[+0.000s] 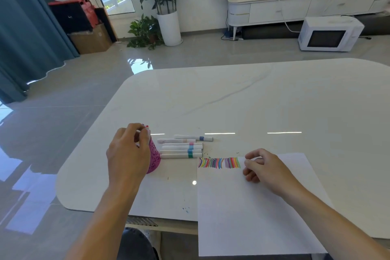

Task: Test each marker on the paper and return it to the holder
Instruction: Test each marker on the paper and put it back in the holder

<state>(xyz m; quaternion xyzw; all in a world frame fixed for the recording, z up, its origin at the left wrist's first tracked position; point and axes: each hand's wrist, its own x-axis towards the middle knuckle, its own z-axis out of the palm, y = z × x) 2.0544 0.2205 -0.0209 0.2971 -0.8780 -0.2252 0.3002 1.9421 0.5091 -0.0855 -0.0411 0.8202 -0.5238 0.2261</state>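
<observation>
Left hand (128,154) pinches a red-tipped marker (146,127) upright over the pink holder (155,159), near left on the table (232,101). Right hand (263,167) rests loosely curled on the paper (253,217), nothing in it, just right of the colour strokes (219,163). Five markers (181,146) lie flat right of the holder.

A glossy white marble-look table (253,101) with rounded corners carries a magenta perforated holder (155,158) at near left. Five white markers (181,147) lie side by side just right of it. A white paper sheet (242,217) with coloured strokes overhangs the near edge.
</observation>
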